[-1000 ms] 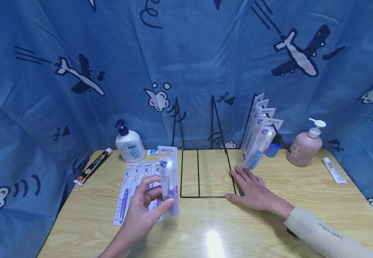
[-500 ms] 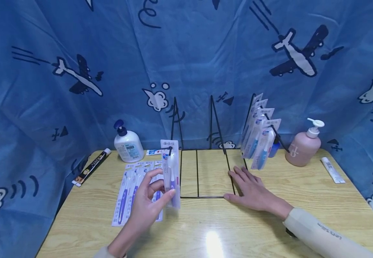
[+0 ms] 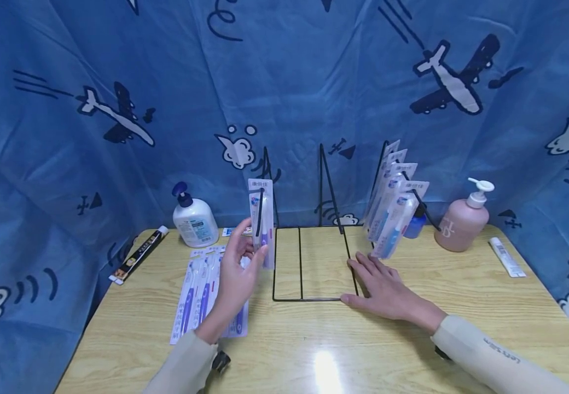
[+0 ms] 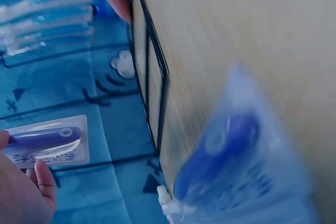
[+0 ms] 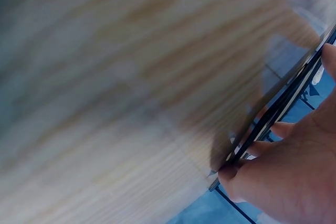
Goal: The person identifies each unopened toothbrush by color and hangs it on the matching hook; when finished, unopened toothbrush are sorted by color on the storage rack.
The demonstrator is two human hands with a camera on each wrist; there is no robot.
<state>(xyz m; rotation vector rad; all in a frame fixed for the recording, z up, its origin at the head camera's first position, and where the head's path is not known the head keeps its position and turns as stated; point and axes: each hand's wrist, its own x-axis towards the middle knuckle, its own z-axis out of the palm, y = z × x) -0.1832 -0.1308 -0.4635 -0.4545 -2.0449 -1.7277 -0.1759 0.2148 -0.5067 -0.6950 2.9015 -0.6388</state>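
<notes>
While both hands are working over the wooden table (image 3: 462, 306), items are listing from largest to smallest.

Airplane-print blue backdrop (image 3: 314, 82): hanging behind, at 12 o'clock.

Black wire display rack (image 3: 314, 262): standing at table centre, its three uprights rising at 12 o'clock; the right hook is carrying blue packaged toothbrushes (image 3: 395, 210), the left and middle ones are bare.

Right hand (image 3: 385, 290): lying flat, fingers straight, pressing on the rack's base frame at its 4 o'clock corner.

Left hand (image 3: 237, 273): pinching the lower end of a purple packaged toothbrush (image 3: 261, 219) between thumb and fingers. The pack is standing upright, long axis vertical, directly above the grip, with its hang-hole end topmost. The rack's left upright (image 3: 268, 180) is sitting just beside the pack at 1 o'clock; nothing is standing between. This hand is the nearer one to that upright.

Pink pump bottle (image 3: 464, 224) and white pump bottle (image 3: 195, 221): flanking the rack at 3 and 9 o'clock.

Spare purple toothbrush packs (image 3: 196, 298): lying flat at 7 o'clock of the grip.

Black tube (image 3: 139, 254) and white tube (image 3: 507, 257): resting near opposite table edges.
</notes>
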